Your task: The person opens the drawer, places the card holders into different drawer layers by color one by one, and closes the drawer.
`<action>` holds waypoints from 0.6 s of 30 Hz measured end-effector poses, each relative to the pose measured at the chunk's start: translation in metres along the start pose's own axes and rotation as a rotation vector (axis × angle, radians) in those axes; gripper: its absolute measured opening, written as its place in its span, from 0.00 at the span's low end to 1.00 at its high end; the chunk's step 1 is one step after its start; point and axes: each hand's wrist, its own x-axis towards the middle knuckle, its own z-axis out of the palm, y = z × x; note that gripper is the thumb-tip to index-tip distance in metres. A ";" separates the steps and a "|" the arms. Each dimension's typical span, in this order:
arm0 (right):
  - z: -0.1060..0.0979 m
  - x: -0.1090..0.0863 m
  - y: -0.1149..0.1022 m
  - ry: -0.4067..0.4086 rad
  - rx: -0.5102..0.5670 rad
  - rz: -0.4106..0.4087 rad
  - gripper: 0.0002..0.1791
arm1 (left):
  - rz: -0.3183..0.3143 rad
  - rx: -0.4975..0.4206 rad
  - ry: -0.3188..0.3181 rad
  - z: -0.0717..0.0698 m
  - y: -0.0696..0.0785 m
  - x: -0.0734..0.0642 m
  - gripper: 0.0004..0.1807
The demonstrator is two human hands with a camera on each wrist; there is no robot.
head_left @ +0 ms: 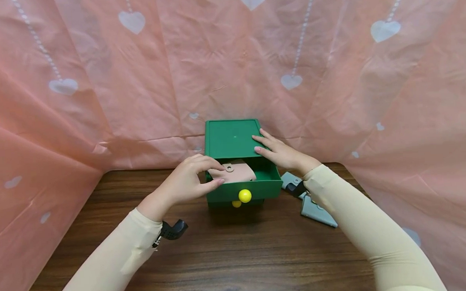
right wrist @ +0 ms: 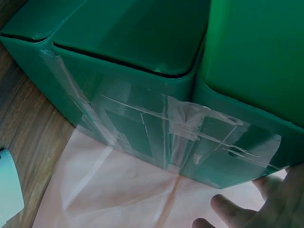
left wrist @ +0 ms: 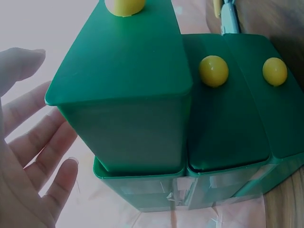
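A pink snap wallet [head_left: 239, 172] lies in the pulled-out top drawer [head_left: 265, 190] of a green drawer cabinet [head_left: 232, 139]. My left hand [head_left: 189, 178] hovers at the drawer's left side, fingertips over the wallet's snap flap and thumb near the front rim. In the left wrist view, the thumb and fingers of that hand [left wrist: 33, 152] stand apart with nothing visible between them; the wallet is hidden there. At the cabinet's top right edge, my right hand [head_left: 281, 154] rests with fingers spread. The right wrist view shows part of this hand [right wrist: 256, 213] beside the cabinet.
Two grey-blue snap wallets [head_left: 318, 212] lie on the wooden table [head_left: 237, 256] right of the cabinet, partly behind the right forearm. Lower drawers with yellow knobs [left wrist: 213, 71] are closed. Clear tape [right wrist: 180, 123] covers the cabinet's side. A pink curtain [head_left: 222, 68] hangs close behind.
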 end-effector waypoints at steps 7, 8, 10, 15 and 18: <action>0.000 -0.002 -0.003 0.003 0.015 0.001 0.38 | 0.002 0.001 0.019 0.004 0.002 -0.002 0.14; 0.000 -0.002 -0.003 0.004 0.015 0.000 0.38 | 0.004 -0.001 0.023 0.005 0.002 -0.002 0.14; 0.001 -0.002 -0.003 0.006 0.020 0.000 0.39 | 0.009 -0.009 0.032 0.006 0.003 -0.003 0.14; 0.003 -0.004 -0.005 0.011 0.047 0.005 0.39 | 0.013 -0.010 0.078 0.010 0.007 -0.006 0.14; 0.004 -0.004 -0.006 0.011 0.055 0.011 0.40 | 0.009 -0.001 0.107 0.013 0.009 -0.008 0.14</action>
